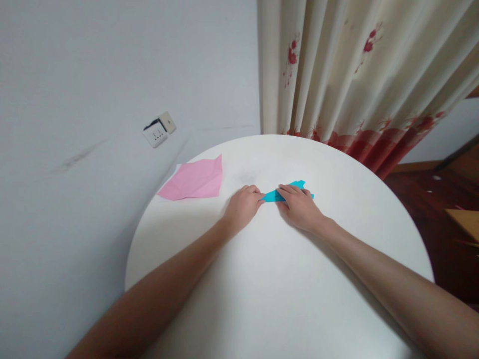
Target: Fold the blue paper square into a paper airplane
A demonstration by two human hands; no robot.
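In the head view, a folded blue paper [270, 196] lies on the round white surface [355, 199], beyond the middle and a little to the right. It is long and narrow, with its pointed end to the left and uneven edges at the right end. The left hand [242, 207] has its fingers curled and pinches the pointed end with thumb and finger. The right hand [301, 207] lies across the wider part and covers much of it; I cannot tell whether it grasps the paper or only presses it. To the left, well apart from the blue piece, a creased pink paper [192, 179] lies near the edge, one corner lifted. Behind it, the wall [93, 75] carries a socket [155, 135]. At the right hangs a cream curtain [337, 75] with red flowers.
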